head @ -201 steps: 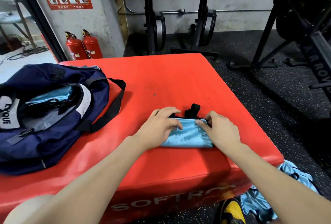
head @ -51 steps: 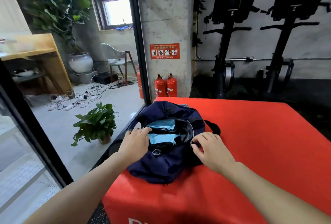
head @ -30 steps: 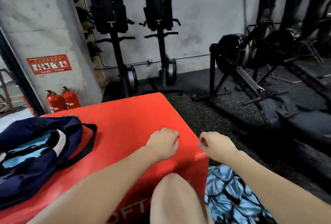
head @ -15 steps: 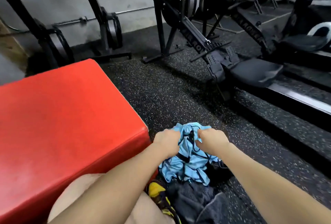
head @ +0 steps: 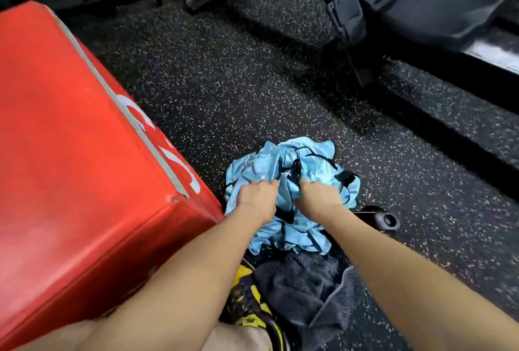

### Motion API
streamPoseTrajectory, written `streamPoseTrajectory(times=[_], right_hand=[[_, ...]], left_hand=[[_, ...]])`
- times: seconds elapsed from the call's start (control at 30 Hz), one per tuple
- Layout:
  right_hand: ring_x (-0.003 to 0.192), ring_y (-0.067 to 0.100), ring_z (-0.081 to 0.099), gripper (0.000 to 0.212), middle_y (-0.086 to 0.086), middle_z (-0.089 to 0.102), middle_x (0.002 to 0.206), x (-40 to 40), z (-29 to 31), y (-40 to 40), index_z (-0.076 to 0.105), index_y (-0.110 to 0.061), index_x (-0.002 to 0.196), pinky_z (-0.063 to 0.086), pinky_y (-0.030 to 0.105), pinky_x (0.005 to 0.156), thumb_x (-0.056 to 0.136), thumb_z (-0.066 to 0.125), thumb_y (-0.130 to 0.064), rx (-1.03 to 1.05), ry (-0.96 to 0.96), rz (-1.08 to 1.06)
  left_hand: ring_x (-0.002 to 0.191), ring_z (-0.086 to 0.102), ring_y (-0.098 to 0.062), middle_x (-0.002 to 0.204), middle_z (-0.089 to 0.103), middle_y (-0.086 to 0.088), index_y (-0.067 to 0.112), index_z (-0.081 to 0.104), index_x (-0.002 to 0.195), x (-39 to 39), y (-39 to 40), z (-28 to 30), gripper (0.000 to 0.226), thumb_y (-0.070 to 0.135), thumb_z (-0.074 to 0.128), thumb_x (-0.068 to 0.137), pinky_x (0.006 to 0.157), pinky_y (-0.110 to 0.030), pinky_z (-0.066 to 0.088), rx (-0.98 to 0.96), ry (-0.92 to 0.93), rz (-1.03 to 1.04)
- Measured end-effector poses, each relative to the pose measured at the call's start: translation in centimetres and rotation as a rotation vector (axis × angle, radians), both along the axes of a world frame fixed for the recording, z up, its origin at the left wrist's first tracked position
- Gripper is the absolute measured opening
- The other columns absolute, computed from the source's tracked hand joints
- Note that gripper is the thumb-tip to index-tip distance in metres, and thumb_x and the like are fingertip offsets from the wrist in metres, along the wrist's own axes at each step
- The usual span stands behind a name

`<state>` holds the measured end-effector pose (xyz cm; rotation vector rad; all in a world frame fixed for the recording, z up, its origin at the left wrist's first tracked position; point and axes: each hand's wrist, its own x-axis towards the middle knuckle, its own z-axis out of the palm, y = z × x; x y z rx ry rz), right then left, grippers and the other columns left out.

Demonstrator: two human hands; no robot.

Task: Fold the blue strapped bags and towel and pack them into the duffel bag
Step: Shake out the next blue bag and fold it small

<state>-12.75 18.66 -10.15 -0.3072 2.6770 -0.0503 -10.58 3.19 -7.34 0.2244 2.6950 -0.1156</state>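
My left hand [head: 257, 196] and right hand [head: 318, 196] clutched the crumpled blue strapped bags [head: 292, 182] on the floor, the red box [head: 70, 154] at nine o'clock, the grey towel [head: 303, 289] at six.

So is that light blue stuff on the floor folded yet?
No, the blue strapped bags are crumpled in a heap on the floor; the left hand and right hand grip them.

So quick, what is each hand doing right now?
Left hand: gripping the crumpled light blue fabric bags with black straps on the floor.
Right hand: gripping the same pile.
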Motion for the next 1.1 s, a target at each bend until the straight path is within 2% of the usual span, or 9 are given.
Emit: streamPoseTrajectory(times=[0.17,0.27,0.33,0.5,0.63,0.73,0.83,0.97,1.1], right_hand=[[0.095,0.03,0.067,0.041,0.005,0.066,0.103,-1.4,-3.3,-1.6,0.046,-0.017,0.111,0.041,0.035,0.064,0.097,0.048,-0.055,-0.099,-0.017,-0.115],[0.09,0.032,0.064,0.021,0.007,0.065,0.1,-1.8,-4.0,-2.3,0.046,-0.019,0.096,0.039,0.034,0.063,0.096,0.051,-0.04,-0.171,-0.005,-0.155],[0.092,0.033,0.063,0.012,0.007,0.062,0.1,-1.7,-4.0,-2.3,0.054,-0.016,0.092,0.038,0.033,0.064,0.094,0.052,-0.028,-0.23,0.032,-0.192],[0.093,0.026,0.062,0.016,-0.002,0.059,0.097,-0.6,-2.0,-1.5,0.068,-0.022,0.098,0.044,0.033,0.064,0.095,0.056,-0.032,-0.361,0.155,-0.216],[0.087,0.021,0.061,0.015,-0.006,0.058,0.092,0.2,2.6,-0.5,0.071,-0.026,0.097,0.042,0.031,0.062,0.095,0.06,-0.036,-0.47,0.239,-0.175],[0.081,0.016,0.057,0.01,-0.01,0.052,0.083,0.4,7.1,-0.1,0.067,-0.03,0.084,0.034,0.03,0.06,0.09,0.062,-0.036,-0.534,0.32,-0.168],[0.075,0.014,0.054,0.013,-0.006,0.055,0.079,0.3,12.1,-0.1,0.065,-0.023,0.076,0.037,0.032,0.061,0.086,0.065,-0.032,-0.628,0.418,-0.14],[0.074,0.013,0.057,0.012,-0.005,0.059,0.081,0.4,20.3,-0.7,0.069,-0.022,0.08,0.049,0.034,0.069,0.082,0.066,-0.033,-0.713,0.534,-0.15],[0.069,0.007,0.056,0.01,-0.008,0.057,0.075,0.4,28.2,-1.4,0.062,-0.035,0.07,0.048,0.032,0.069,0.078,0.067,-0.033,-0.81,0.653,-0.14]], left_hand=[[0.117,0.06,-0.032,0.127,0.06,-0.01,0.018,0.044,0.131,-1.1,-1.0,-2.7,0.046,0.033,0.064,0.093,0.088,-0.04,0.048,0.023,-0.031,0.049],[0.117,0.06,-0.031,0.128,0.058,-0.009,0.018,0.043,0.133,-1.0,-1.8,-3.2,0.049,0.035,0.065,0.093,0.088,-0.039,0.048,0.041,-0.01,0.061],[0.114,0.061,-0.031,0.126,0.059,-0.009,0.018,0.043,0.13,-0.9,-2.3,-3.1,0.046,0.036,0.065,0.093,0.085,-0.039,0.049,0.048,0.002,0.066],[0.11,0.063,-0.031,0.123,0.06,-0.009,0.017,0.044,0.127,-0.8,-2.5,-1.1,0.047,0.04,0.065,0.093,0.082,-0.04,0.049,0.097,0.043,0.093],[0.11,0.062,-0.032,0.125,0.058,-0.009,0.018,0.04,0.135,0.0,-1.5,2.5,0.054,0.043,0.063,0.093,0.082,-0.041,0.048,0.16,0.121,0.099],[0.114,0.061,-0.032,0.128,0.057,-0.007,0.02,0.041,0.133,0.8,-0.7,5.8,0.054,0.043,0.065,0.091,0.086,-0.043,0.049,0.225,0.185,0.133],[0.117,0.06,-0.03,0.129,0.056,-0.005,0.021,0.041,0.133,1.4,-0.3,9.7,0.054,0.042,0.067,0.089,0.088,-0.042,0.049,0.26,0.246,0.164],[0.113,0.06,-0.029,0.121,0.057,-0.006,0.018,0.049,0.121,2.3,-0.4,16.2,0.042,0.046,0.063,0.092,0.085,-0.042,0.048,0.274,0.353,0.163],[0.111,0.061,-0.031,0.117,0.058,-0.007,0.018,0.061,0.115,3.1,-1.4,22.5,0.024,0.03,0.055,0.095,0.086,-0.042,0.049,0.274,0.46,0.159]])
